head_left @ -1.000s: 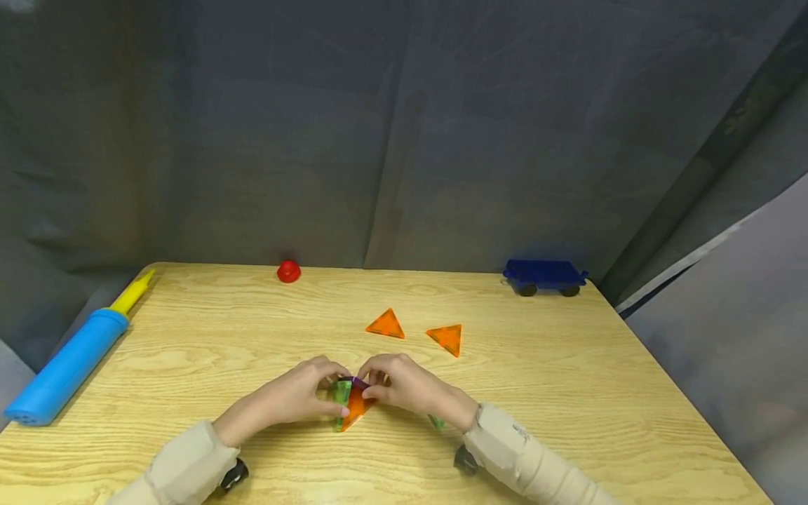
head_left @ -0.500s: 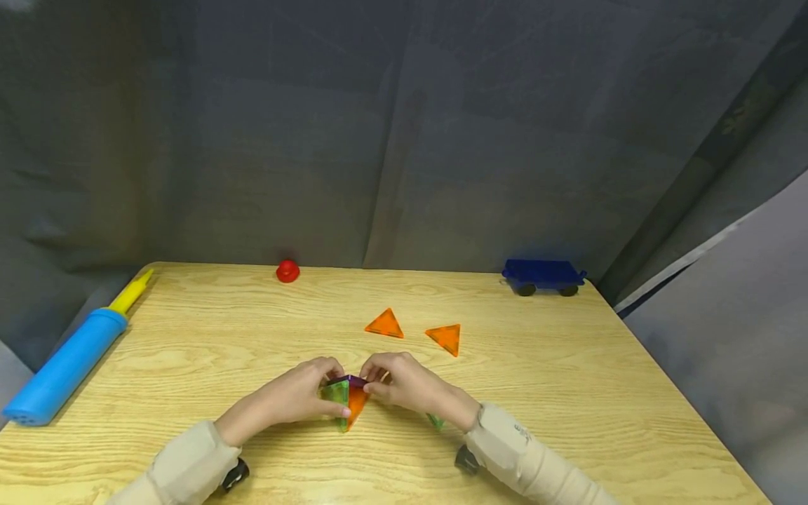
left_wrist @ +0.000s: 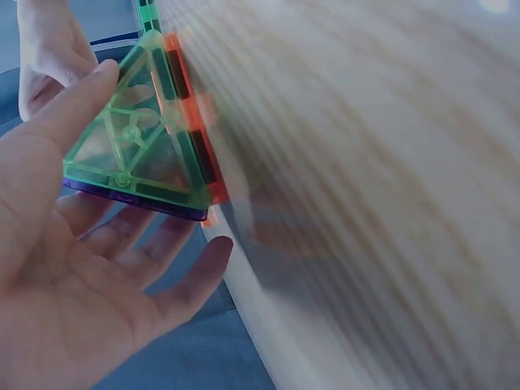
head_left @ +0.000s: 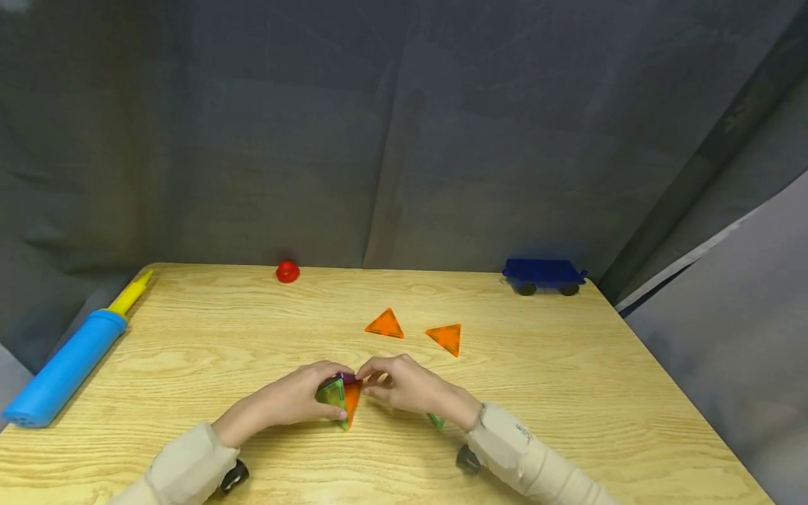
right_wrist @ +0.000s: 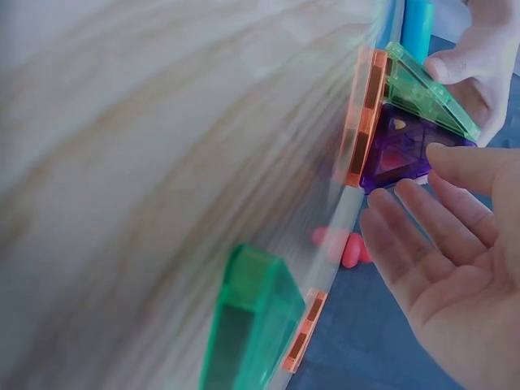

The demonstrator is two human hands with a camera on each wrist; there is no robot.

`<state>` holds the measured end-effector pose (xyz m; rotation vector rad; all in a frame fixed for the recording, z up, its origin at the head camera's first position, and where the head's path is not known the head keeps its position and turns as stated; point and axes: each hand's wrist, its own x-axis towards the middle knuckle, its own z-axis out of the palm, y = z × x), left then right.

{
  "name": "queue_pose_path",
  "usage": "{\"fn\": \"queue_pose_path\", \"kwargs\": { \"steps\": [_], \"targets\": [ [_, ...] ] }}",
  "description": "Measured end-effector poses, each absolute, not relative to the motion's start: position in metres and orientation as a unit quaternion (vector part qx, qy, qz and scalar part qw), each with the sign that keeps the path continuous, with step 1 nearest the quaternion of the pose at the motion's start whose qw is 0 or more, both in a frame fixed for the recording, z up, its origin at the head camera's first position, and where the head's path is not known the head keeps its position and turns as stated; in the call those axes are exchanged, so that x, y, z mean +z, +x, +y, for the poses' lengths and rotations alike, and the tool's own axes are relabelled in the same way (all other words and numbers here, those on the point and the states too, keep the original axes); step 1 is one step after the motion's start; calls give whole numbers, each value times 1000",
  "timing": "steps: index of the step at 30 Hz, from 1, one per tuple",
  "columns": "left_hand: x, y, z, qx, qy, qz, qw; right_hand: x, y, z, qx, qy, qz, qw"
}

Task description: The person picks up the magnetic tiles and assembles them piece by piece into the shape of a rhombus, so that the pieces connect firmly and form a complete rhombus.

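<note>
We see the left hand (head_left: 297,401) partly closed, with its thumb laid on the face of a green tile (head_left: 332,394) and its fingers curving round behind a purple tile (right_wrist: 394,154), so that the 2 upright triangles sit within its grip. An orange tile (head_left: 353,402) lies flat on the desk (head_left: 252,337) just beneath them, between the 2 hands; we see the green tile rise along its left side and the purple tile at its back, the pieces appearing to meet at their edges. The right hand (head_left: 404,387) is half curled, thumb and forefinger at the right corner of the purple tile, its other fingers loosely bent; we cannot tell whether it truly pinches that corner or only touches it. Just beside the right wrist, partly hidden under it, we find a second green piece (head_left: 435,421). Beyond the hands, 2 loose orange triangles lie flat near each other, the left triangle (head_left: 385,324) and the right triangle (head_left: 447,339), apart from the held pieces. Along the far edge we note a red toy (head_left: 287,271) and a blue wagon (head_left: 544,275), and at the left edge a blue pump (head_left: 72,365) with a yellow nozzle (head_left: 131,293).
</note>
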<state>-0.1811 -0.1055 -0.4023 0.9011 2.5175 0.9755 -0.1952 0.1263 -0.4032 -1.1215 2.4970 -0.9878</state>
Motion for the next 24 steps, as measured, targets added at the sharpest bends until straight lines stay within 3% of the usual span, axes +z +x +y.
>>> {"fn": "queue_pose_path", "kwargs": {
  "steps": [24],
  "targets": [
    [-401,-192,-118,333,282,891,127,-394,-193,151,-317,-340,881,87]
  ]
}}
